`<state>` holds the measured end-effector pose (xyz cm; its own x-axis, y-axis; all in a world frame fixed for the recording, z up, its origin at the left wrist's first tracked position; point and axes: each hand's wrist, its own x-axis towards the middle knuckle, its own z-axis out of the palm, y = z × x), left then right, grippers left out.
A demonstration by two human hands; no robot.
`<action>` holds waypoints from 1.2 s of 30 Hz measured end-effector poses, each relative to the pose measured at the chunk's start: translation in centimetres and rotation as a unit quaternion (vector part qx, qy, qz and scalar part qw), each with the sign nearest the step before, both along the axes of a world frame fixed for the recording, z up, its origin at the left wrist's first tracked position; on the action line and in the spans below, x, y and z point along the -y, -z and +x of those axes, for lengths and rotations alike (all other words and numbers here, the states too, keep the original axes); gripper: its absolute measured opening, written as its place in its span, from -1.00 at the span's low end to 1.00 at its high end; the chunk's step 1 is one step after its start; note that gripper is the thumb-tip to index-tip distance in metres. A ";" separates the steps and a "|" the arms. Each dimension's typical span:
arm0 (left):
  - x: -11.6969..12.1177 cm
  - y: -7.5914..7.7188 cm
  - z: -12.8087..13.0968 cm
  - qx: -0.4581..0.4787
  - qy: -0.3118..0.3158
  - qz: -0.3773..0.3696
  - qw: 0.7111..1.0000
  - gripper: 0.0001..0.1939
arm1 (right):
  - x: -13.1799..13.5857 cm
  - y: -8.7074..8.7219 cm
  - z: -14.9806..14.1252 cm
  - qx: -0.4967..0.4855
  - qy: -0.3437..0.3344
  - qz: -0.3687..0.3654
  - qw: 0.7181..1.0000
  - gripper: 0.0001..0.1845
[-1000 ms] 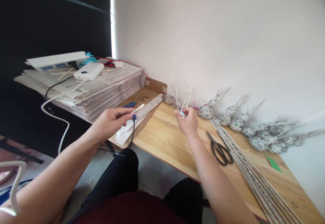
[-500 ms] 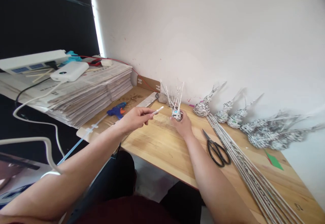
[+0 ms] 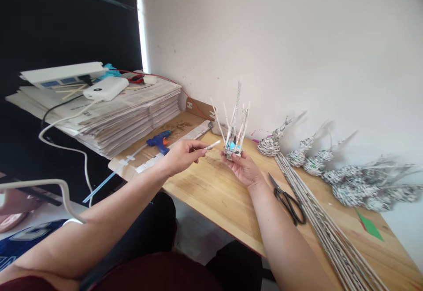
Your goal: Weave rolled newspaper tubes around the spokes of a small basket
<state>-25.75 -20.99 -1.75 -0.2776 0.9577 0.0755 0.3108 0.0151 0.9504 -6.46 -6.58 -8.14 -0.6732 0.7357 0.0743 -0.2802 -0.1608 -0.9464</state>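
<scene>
Left hand (image 3: 185,156) pinches a slim white paper stick (image 3: 214,144); at its three o'clock, the right hand (image 3: 245,167) curls round a small grey-white woven-paper cup with upright spokes (image 3: 228,152), probably light, crushable, best held low.

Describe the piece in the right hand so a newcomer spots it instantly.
Find the wooden table against the white wall, then the right hand over it. It holds the small woven newspaper base; unlike the necked newspaper bulbs along the wall, its paper sticks splay upward, with bright blue showing between them.
</scene>
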 end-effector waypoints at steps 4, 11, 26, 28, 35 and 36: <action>0.5 -0.2 0.2 -0.004 0.018 -0.002 1.000 -0.62 | 0.8 -0.3 -0.1 -0.007 -0.035 -0.016 0.999 -0.52; 0.1 0.3 0.7 0.062 0.017 0.015 0.998 -0.69 | 1.9 -0.6 -0.7 0.010 -0.075 -0.023 0.997 -0.49; -1.5 3.7 1.2 0.144 -0.016 -0.017 0.989 -0.68 | 2.1 1.3 -2.0 0.114 -0.017 0.086 0.990 -0.35; -1.6 3.9 1.3 0.136 -0.020 -0.020 0.990 -0.70 | 2.3 1.2 -2.0 0.132 0.013 0.123 0.983 -0.28; -1.6 4.3 1.1 0.134 -0.017 -0.010 0.991 -0.73 | 3.4 0.6 -1.8 0.165 0.083 0.257 0.949 -0.49; -1.6 4.4 1.1 0.134 -0.017 -0.010 0.991 -0.74 | 3.5 0.6 -1.9 0.167 0.079 0.258 0.948 -0.53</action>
